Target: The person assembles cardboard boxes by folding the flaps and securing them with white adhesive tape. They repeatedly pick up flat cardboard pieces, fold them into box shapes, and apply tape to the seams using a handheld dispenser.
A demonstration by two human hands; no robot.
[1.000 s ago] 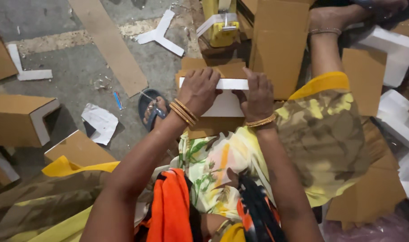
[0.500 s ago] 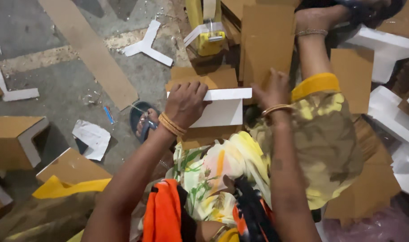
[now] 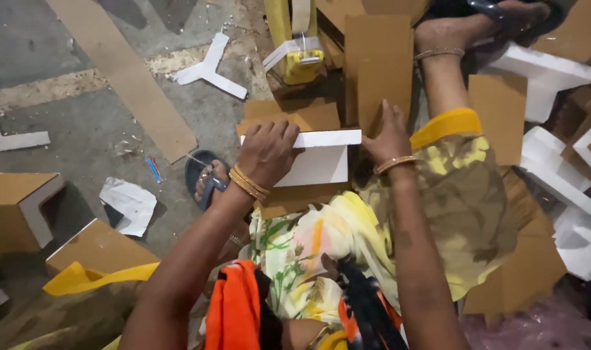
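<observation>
My left hand [image 3: 267, 152] lies over the left end of a white foam corner piece [image 3: 321, 155] and presses it down onto brown cardboard [image 3: 295, 116] on my lap. Just right of the foam's right end, my right hand [image 3: 389, 136] has its fingers spread flat against an upright brown cardboard sheet [image 3: 376, 65]. Both wrists wear gold bangles. Under the foam lies more cardboard [image 3: 295, 198], resting on my flowered yellow cloth.
A yellow tape dispenser [image 3: 295, 48] stands beyond the cardboard. White foam corner pieces [image 3: 541, 71] pile up at the right, and another lies on the concrete floor [image 3: 208, 68]. Finished cardboard-covered corners [image 3: 17, 207] sit at left beside crumpled paper [image 3: 130, 204]. A long cardboard strip [image 3: 124, 78] crosses the floor.
My right hand has slid off the foam's right end onto the upright cardboard sheet. My left hand stays on the foam piece, which now shows more of its right half.
</observation>
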